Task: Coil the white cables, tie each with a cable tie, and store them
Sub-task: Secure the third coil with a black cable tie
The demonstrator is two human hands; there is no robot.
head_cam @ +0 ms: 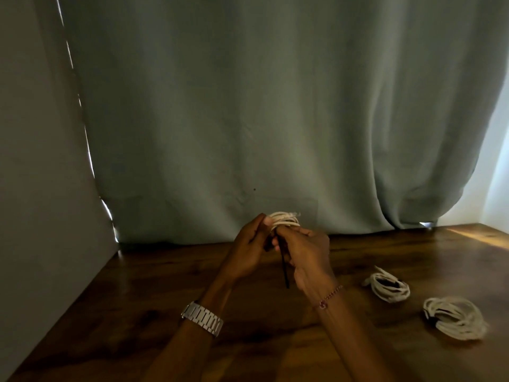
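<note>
From the head camera, the left hand (248, 249) and the right hand (305, 257) were raised together above the wooden surface (154, 293), both pinching a coiled white cable (283, 219), with a black cable tie (284, 267) hanging down between them. The step in hand looked like tying this coil, since two tied coils (388, 290) (454, 318) already lay on the surface to the right, well apart from the hands. The next move would likely call for feeding the tie's tail through its head and pulling it snug without letting the loops spring loose.
</note>
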